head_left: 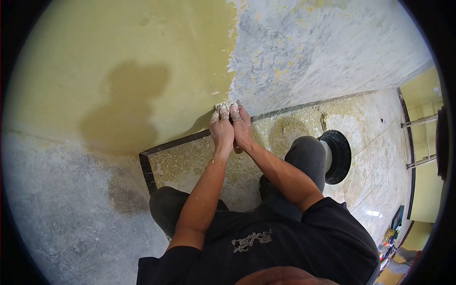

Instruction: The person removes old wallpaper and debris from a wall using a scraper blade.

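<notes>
My left hand (222,126) and my right hand (242,124) are side by side, low against the wall. Both are closed round a scraper (227,105), whose blade end is caked with pale flakes and meets the wall. A brown bit of what looks like its handle shows below my hands. Yellow-green paint (190,57) covers the wall to the left and above. To the right the wall is bare grey plaster (280,57) with yellow specks, and a ragged paint edge runs up from my hands.
Paint flakes (199,164) litter the floor beside a dark skirting strip (180,141). A black round tub (338,156) stands right of my knee. A metal ladder (420,161) and assorted items (390,237) are at the far right.
</notes>
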The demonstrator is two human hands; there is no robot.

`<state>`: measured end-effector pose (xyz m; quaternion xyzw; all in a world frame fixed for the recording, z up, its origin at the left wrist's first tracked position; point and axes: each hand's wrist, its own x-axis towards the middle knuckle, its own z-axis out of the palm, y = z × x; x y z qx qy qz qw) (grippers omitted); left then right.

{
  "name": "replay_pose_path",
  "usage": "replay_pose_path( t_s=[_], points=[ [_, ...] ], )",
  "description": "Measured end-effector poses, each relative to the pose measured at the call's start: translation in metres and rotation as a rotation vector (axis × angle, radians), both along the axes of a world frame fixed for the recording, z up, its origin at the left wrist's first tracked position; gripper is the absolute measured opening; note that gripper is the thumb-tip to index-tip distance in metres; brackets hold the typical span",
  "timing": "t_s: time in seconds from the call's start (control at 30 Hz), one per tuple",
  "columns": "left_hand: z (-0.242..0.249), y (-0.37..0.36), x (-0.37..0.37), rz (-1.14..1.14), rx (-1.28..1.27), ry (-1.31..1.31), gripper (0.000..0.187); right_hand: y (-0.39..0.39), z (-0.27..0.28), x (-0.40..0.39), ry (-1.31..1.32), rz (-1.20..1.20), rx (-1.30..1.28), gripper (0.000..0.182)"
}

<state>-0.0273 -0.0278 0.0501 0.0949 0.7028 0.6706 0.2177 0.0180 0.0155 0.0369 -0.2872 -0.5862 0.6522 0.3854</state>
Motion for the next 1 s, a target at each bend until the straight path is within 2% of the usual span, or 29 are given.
replay_pose_path(
  t_s=[0.07,0.13,0.2,0.37,0.47,0.57,0.63,0.73,0.8,1.0],
  points=[
    [-0.011,-0.003,0.0,-0.005,0.001,-0.041,0.037,-0.001,-0.002,0.0,-0.001,0.02,0.009,0.041],
    [-0.012,-0.003,0.001,-0.019,-0.005,-0.084,0.035,0.0,-0.011,-0.001,-0.202,-0.056,0.234,0.04],
    [-0.011,-0.004,-0.001,-0.046,0.044,-0.105,0.036,0.002,-0.012,-0.001,-0.215,-0.053,0.228,0.04],
    [-0.014,-0.003,-0.006,-0.042,-0.018,-0.097,0.034,0.003,-0.014,-0.007,-0.245,-0.084,0.241,0.038],
    [0.0,-0.003,-0.003,-0.034,-0.021,-0.128,0.032,-0.001,-0.002,-0.003,-0.191,-0.062,0.153,0.035],
    [0.017,-0.001,-0.005,-0.006,0.035,-0.187,0.029,0.004,0.003,-0.007,-0.228,-0.082,0.194,0.033],
    [0.013,-0.004,-0.001,0.018,0.067,-0.222,0.028,0.005,0.001,-0.004,-0.412,-0.104,0.374,0.03],
    [0.02,0.003,-0.004,0.076,0.114,-0.194,0.026,0.004,0.019,-0.002,-0.349,-0.064,0.29,0.029],
    [0.026,-0.001,-0.002,0.033,0.139,-0.322,0.026,0.003,0.023,0.0,-0.349,-0.059,0.278,0.029],
    [0.021,-0.001,-0.004,0.022,0.12,-0.267,0.025,0.001,0.026,-0.004,-0.285,-0.079,0.25,0.032]
  ],
)
